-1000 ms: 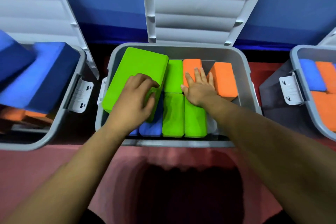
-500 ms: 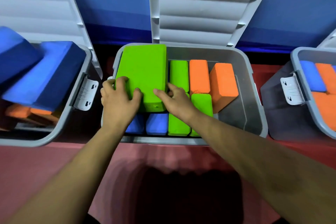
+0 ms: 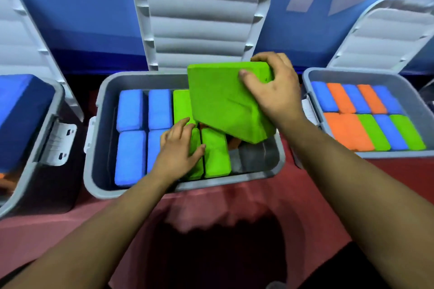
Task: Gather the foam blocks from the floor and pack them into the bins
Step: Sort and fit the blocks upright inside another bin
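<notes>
A: Two hands? What are they doing?
B: The right hand (image 3: 274, 91) clamps its fingers on the big block (image 3: 223, 105), tilted over the bin (image 3: 105, 124). The left hand (image 3: 180, 148) rests, fingers apart, on green blocks (image 3: 216, 155) inside the bin.

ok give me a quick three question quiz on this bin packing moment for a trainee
1. True or false: the right hand grips the large green block.
2. How many blue blocks show in the middle bin? A two, B four, C six.
3. Which hand rests on the small green blocks packed in that bin?
Key: 1 true; 2 B; 3 the left hand.
</notes>
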Demonstrator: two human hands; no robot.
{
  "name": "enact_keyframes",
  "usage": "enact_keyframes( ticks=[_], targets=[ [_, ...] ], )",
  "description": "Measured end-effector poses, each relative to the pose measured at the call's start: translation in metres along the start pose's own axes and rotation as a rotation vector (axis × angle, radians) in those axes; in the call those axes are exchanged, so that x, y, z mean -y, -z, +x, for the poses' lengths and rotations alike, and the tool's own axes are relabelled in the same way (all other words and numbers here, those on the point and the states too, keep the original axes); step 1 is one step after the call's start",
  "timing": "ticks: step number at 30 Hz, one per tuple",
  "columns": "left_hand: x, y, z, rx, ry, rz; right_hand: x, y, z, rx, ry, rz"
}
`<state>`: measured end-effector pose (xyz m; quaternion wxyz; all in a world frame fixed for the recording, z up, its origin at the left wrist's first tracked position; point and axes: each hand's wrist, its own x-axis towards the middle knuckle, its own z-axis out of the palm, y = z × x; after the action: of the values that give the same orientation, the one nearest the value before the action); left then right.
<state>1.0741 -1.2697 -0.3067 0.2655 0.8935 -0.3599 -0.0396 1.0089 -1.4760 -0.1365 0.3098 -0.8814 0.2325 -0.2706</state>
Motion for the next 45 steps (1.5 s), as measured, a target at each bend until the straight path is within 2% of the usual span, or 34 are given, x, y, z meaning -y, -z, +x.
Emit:
enact_keyframes(
  ticks=[5,10,14,17,22,26,28,34,38,42,45],
  targets=[
    [-0.004,-0.021,0.017,0.030,0.032,0.135,-0.014,0.043,0.016,0.215,-0.042,-0.374],
    [0.002,-0.048,0.014,0.327,0.108,0.295,-0.029,0.043,0.021,0.444,-0.151,-0.519],
    [0.011,-0.055,0.005,0.249,0.107,0.302,-0.050,0.008,0.018,0.576,-0.207,-0.593],
    [0.010,-0.054,0.006,0.252,0.099,0.295,-0.070,-0.023,0.013,0.634,-0.254,-0.614],
    [0.007,-0.046,0.008,0.245,0.078,0.284,-0.098,-0.065,0.002,0.546,-0.237,-0.581],
    [0.010,-0.039,0.020,0.006,0.015,0.223,-0.120,-0.090,-0.015,0.463,-0.102,-0.594],
    [0.015,-0.036,0.031,-0.060,0.024,0.245,-0.120,-0.100,-0.019,0.469,-0.111,-0.536],
    [0.033,-0.039,0.047,0.005,0.058,0.314,-0.166,-0.117,-0.026,0.358,-0.130,-0.473],
    [0.039,-0.051,0.047,0.086,0.089,0.373,-0.155,-0.147,-0.048,0.395,0.008,-0.518],
    [0.041,-0.055,0.047,0.103,0.067,0.391,-0.164,-0.163,-0.038,0.354,-0.008,-0.552],
    [0.038,-0.056,0.048,0.095,0.061,0.406,-0.169,-0.160,-0.038,0.323,-0.035,-0.453]
  ],
)
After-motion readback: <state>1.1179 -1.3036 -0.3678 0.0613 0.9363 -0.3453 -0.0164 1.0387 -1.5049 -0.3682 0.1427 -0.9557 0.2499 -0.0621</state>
